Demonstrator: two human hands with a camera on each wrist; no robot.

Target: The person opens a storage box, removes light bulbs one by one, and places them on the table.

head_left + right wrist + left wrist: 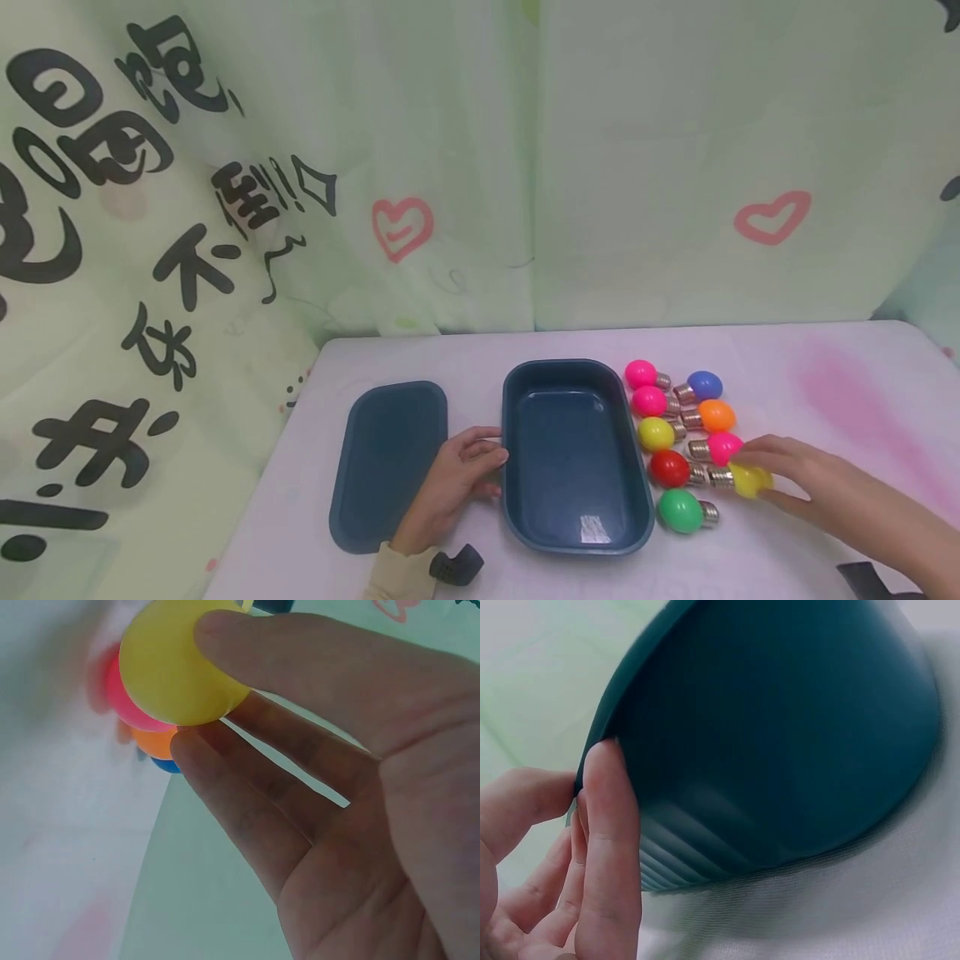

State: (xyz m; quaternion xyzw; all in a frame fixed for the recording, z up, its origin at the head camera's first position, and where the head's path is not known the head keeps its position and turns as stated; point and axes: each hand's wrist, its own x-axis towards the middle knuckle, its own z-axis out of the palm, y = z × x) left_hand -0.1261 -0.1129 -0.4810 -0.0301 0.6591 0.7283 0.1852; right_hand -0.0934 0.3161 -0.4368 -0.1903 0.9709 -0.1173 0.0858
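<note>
A dark blue rectangular container stands in the middle of the table in the head view. My left hand is at its left side, thumb and fingertips pinching the rim, as the left wrist view shows close up. To the right, my right hand holds a yellow light bulb by its round end, thumb on one side and fingers on the other. The bulb's metal base points left, towards a red bulb. Just behind it lies a pink bulb, partly covered by the fingers. In the right wrist view the yellow bulb overlaps others.
A flat dark blue lid lies left of the container. More bulbs lie in two columns along the container's right side, among them a green bulb, an orange bulb and a blue bulb. A printed curtain hangs behind the table.
</note>
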